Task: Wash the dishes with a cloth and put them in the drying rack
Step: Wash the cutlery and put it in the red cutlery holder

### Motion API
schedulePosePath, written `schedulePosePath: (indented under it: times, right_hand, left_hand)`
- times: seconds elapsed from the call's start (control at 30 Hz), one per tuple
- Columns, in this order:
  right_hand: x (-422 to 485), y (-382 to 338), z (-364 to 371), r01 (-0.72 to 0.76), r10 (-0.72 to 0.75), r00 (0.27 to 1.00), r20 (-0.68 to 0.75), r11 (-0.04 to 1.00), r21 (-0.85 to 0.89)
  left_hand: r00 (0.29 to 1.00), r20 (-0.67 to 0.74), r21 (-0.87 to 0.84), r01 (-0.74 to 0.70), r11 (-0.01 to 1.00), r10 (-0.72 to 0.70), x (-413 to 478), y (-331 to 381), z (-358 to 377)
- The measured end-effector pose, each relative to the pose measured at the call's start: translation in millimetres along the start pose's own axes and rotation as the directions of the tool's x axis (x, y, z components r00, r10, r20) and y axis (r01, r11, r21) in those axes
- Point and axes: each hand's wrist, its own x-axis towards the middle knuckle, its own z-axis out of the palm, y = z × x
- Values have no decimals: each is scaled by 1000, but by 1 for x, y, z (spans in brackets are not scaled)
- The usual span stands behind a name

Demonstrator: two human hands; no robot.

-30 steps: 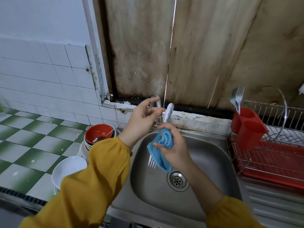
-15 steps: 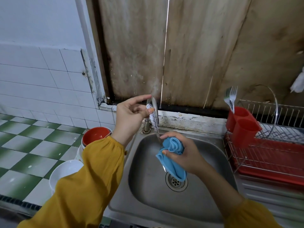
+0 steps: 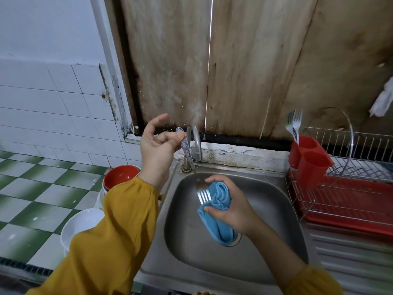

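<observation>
Left hand (image 3: 157, 143) raised, pinching fork (image 3: 187, 150) handle, right hand (image 3: 229, 206) lower over sink (image 3: 276, 209), gripping blue cloth (image 3: 219, 209)

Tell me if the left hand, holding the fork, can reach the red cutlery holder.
Probably yes, with a stretch. The left hand pinches the fork by the handle; the red cutlery holder stands across the sink, and only the right hand with the cloth lies between, low enough to pass over.

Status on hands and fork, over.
Left hand pinches fork handle. Right hand grips blue cloth at the tines, above sink. Tap close behind handle.
</observation>
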Motion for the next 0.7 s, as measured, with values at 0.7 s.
schedulePosePath:
  times: [0.7]
  right_hand:
    - [12,-18,-44,-100,165,780,-603,985,140]
  left_hand:
    - [911,-310,-308,175,935,-272,-15,-40,24]
